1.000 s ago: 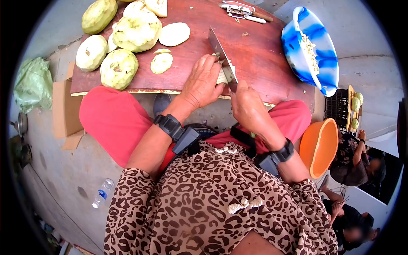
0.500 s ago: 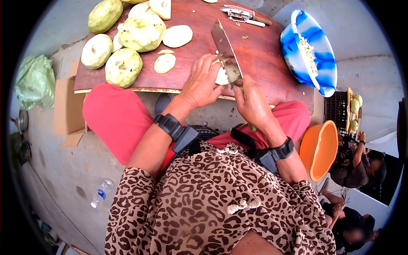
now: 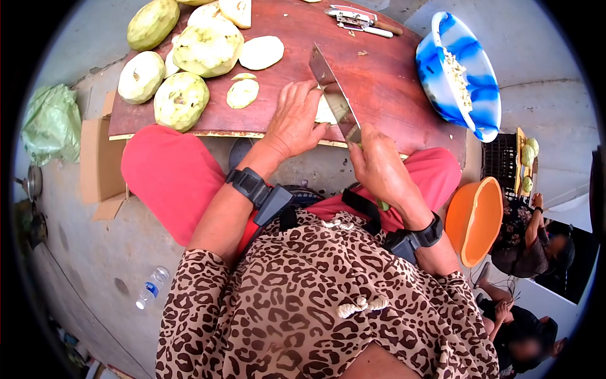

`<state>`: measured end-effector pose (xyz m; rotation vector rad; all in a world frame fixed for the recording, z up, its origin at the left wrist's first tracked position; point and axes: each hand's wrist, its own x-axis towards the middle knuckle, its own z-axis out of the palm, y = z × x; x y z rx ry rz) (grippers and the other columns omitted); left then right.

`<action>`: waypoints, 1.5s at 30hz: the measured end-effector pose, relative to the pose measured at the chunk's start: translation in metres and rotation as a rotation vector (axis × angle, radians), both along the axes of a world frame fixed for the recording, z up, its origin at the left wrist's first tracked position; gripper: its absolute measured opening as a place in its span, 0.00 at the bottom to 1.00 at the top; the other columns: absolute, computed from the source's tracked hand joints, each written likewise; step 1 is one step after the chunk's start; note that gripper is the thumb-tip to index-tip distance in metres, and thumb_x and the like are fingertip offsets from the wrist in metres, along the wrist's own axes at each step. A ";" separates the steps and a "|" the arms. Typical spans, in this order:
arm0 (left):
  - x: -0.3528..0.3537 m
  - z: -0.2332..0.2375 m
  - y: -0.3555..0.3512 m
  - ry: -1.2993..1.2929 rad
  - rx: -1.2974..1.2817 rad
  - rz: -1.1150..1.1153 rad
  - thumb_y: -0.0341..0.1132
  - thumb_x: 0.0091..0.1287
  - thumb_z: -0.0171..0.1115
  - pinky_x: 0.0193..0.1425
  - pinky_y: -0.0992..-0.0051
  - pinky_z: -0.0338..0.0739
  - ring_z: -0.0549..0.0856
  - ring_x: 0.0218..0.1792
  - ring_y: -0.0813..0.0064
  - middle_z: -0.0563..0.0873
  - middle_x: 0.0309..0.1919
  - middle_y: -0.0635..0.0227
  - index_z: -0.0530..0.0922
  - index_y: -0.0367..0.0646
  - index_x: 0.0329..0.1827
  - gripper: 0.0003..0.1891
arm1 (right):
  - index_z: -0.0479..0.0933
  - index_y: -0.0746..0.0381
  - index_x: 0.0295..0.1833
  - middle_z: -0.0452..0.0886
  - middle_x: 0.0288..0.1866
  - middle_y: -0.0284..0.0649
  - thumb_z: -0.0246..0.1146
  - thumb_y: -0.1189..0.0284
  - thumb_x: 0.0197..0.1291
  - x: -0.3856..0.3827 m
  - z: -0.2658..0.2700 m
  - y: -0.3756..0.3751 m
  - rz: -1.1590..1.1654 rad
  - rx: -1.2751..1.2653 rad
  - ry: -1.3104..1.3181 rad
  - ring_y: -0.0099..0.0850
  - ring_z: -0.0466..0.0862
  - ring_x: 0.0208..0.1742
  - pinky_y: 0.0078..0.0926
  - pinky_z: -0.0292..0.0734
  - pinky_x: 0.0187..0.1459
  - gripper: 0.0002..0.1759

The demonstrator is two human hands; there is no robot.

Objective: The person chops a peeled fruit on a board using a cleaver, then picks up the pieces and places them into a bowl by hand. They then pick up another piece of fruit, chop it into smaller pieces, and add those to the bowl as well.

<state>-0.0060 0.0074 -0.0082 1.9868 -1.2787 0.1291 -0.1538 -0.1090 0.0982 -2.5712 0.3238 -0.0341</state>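
My right hand [image 3: 382,161] is wrapped round the handle of a cleaver [image 3: 334,91], whose wide blade points up and to the left over the red board. Against the blade's left side lies a pale vegetable piece [image 3: 324,112], partly hidden by the blade. My left hand [image 3: 293,120] presses on that piece, its fingers together and bent. To the left of my left hand lie a small pale slice [image 3: 242,94] and a larger slice [image 3: 261,52]. Several peeled, pale green vegetables [image 3: 208,48] are gathered at the board's left end.
The red board [image 3: 379,82] bears a peeler and a knife [image 3: 363,22] at its far edge. A blue and white basin [image 3: 481,76] with chopped pieces stands right, an orange basin [image 3: 473,221] below it. Two people sit at the right. A cardboard box [image 3: 103,161] is left.
The cleaver has come down slightly and its tip has shifted left. My right hand has moved a little lower and to the right. My left hand still presses on the piece.
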 end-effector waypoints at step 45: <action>-0.001 0.005 0.004 0.083 0.038 -0.001 0.35 0.54 0.70 0.68 0.56 0.65 0.70 0.62 0.48 0.70 0.59 0.48 0.70 0.32 0.57 0.29 | 0.68 0.73 0.41 0.78 0.38 0.68 0.58 0.79 0.63 0.004 -0.002 0.000 0.045 0.024 0.044 0.64 0.80 0.40 0.53 0.75 0.42 0.08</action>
